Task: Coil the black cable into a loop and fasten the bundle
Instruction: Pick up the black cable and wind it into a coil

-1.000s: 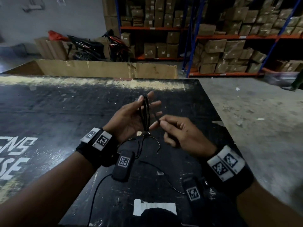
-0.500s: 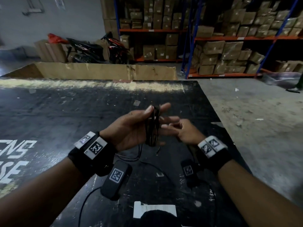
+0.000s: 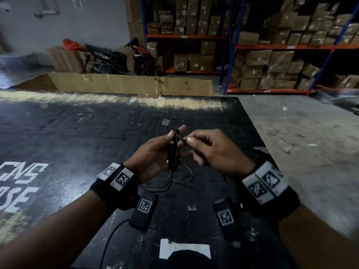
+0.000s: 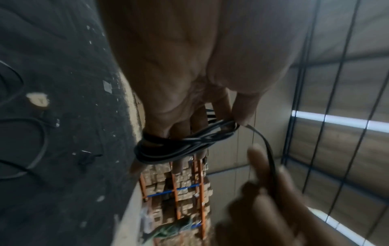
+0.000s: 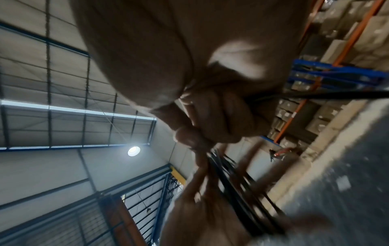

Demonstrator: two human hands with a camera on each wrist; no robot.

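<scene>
The black cable is wound in several turns round the fingers of my left hand, whose thumb and forefinger pinch the top of the coil above the black table. My right hand sits just right of the coil and pinches a free strand at its top. In the left wrist view the coil circles the fingers and one strand runs down to the right hand. The right wrist view shows curled fingers and the blurred coil. A loose tail lies below the hands.
The table's right edge drops to a concrete floor. A white label lies at the near edge. An open cardboard box stands behind the table, with parked motorbikes and shelves of cartons beyond.
My right hand went behind and under the coil with the strand, then came back to the coil's top right. The loose tail on the table has grown shorter.
</scene>
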